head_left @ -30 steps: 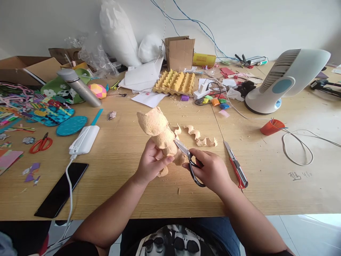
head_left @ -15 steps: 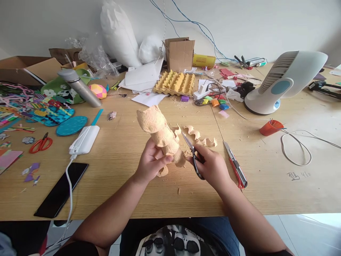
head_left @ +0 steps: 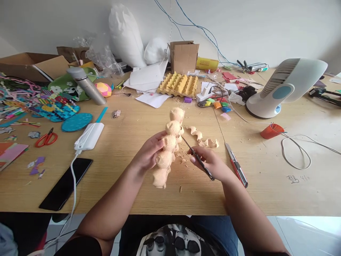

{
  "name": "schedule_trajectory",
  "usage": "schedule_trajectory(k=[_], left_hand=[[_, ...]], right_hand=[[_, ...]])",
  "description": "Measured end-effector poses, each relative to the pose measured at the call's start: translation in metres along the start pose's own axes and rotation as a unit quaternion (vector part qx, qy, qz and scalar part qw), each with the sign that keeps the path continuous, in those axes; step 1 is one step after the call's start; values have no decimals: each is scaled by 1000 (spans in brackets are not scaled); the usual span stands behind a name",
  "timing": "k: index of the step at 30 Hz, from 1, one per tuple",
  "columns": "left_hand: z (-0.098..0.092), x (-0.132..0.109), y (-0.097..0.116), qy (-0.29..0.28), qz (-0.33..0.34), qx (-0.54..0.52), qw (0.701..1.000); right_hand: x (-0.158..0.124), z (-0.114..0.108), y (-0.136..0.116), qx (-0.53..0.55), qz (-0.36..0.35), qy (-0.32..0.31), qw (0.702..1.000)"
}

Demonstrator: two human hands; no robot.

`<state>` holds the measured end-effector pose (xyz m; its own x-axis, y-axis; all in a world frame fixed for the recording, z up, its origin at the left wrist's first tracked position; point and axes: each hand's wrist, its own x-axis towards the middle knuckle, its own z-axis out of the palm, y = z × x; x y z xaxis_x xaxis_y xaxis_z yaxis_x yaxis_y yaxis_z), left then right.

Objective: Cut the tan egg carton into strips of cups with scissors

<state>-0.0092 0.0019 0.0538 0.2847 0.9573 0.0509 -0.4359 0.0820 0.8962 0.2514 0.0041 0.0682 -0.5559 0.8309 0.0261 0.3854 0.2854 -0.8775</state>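
A tan, bumpy strip of egg carton [head_left: 169, 143] stands out over the middle of the desk, its far end near the loose scraps. My left hand [head_left: 149, 151] grips it from the left side. My right hand [head_left: 210, 161] is closed around black-handled scissors [head_left: 198, 159], whose blades point up and left towards the strip's right edge. Two curly cut-off pieces [head_left: 208, 143] lie to the right of the strip, with small crumbs around them. A red utility knife [head_left: 236, 165] lies right of my right hand.
At the left are a phone [head_left: 66, 184], a white power bank [head_left: 92, 136], red scissors [head_left: 46, 138] and a steel bottle [head_left: 86, 86]. Behind stands a yellow egg tray [head_left: 178, 85]; to the right, a white fan [head_left: 282, 89] and a red cup [head_left: 271, 131].
My left hand has turned the strip, so it now runs more nearly straight away from me with its row of bumps showing. The scissors are rotated, seen more edge-on. The view has shifted slightly.
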Motion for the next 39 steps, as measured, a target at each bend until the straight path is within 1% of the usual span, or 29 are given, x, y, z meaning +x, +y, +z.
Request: schedule_trajectory(k=[1, 3, 5, 7, 10, 11, 12, 15, 16, 18, 20, 22, 25, 28, 32, 34, 39], left_hand=[[-1, -1, 4, -24, -34, 3, 999], [-5, -4, 12, -57, -71, 1, 996], [-10, -5, 18, -99, -105, -4, 989], [-17, -4, 21, -148, -128, 4, 981], [-28, 0, 22, -182, -162, 34, 969], [-31, 1, 22, -188, -173, 51, 965], [-34, 2, 22, -182, -175, 74, 965], [-37, 2, 24, -138, -147, 137, 970], [-37, 1, 25, -136, -145, 146, 969], [-36, 1, 26, -159, -164, 143, 963], [-37, 2, 26, -198, -188, 123, 954], [-38, 3, 24, -226, -197, 101, 949], [-43, 4, 19, -247, -207, 78, 944], [-48, 5, 13, -229, -240, 80, 940], [-49, 7, 11, -194, -294, 110, 929], [-47, 7, 11, -194, -301, 122, 926], [-44, 7, 9, -198, -294, 142, 924]], right_hand=[[0, -3, 0, 24, 3, -36, 999], [0, -10, -1, 61, 11, -110, 992], [0, -14, 0, 69, 29, -164, 984], [0, -17, 1, 76, 49, -206, 974], [0, -15, 4, 90, 73, -241, 964], [0, -14, 5, 93, 80, -248, 961], [0, -13, 7, 95, 87, -254, 959], [1, -11, 9, 89, 102, -265, 955], [1, -10, 10, 85, 105, -267, 954], [1, -10, 10, 74, 106, -270, 954], [1, -10, 10, 67, 103, -274, 954], [1, -10, 10, 63, 100, -275, 954], [2, -10, 9, 48, 92, -273, 957], [4, -9, 7, 10, 87, -269, 959], [6, -9, 7, -39, 104, -278, 954], [6, -9, 8, -54, 105, -285, 951], [6, -9, 14, -83, 89, -300, 946]])
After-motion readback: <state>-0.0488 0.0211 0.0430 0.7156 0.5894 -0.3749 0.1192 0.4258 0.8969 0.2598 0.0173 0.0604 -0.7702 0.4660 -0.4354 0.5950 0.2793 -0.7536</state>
